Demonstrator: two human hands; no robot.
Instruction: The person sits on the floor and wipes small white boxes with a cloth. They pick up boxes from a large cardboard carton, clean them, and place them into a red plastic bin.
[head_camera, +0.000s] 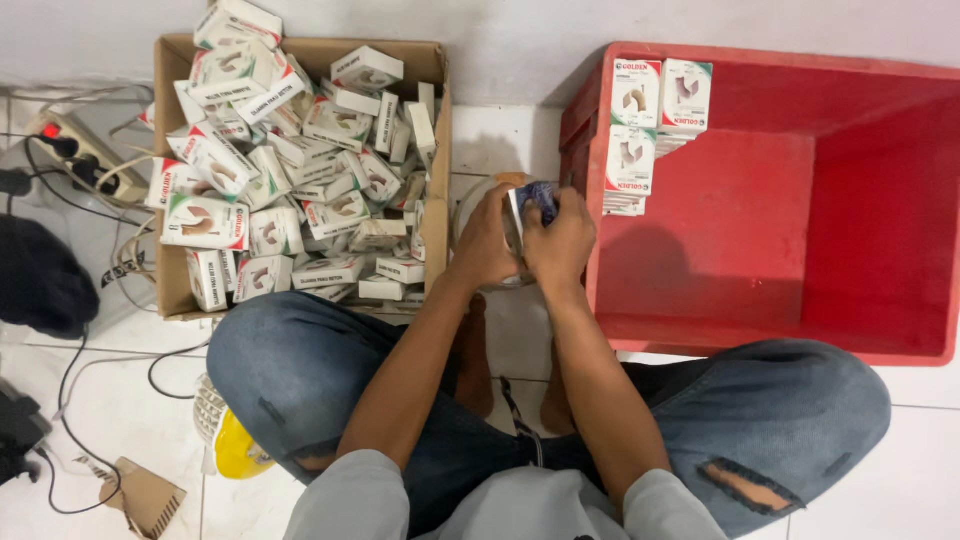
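My left hand (487, 240) and my right hand (560, 240) are pressed together over one small object (528, 203), dark with a white edge; its kind is unclear. They hover above the tiled floor between a cardboard box (170, 170) and a red plastic crate (870, 200). The cardboard box is heaped with several small white cartons (300, 160) marked in red and green. Three stacks of the same cartons (645, 120) stand in the crate's far left corner. A round pale thing (468, 205) lies partly hidden under my left hand.
I sit cross-legged in torn blue jeans (300, 370). A power strip (75, 150) and black cables (70, 370) lie at the left, beside a dark cloth (40, 280). A yellow-and-white round object (230, 445) and a cardboard scrap (145, 495) lie by my left knee.
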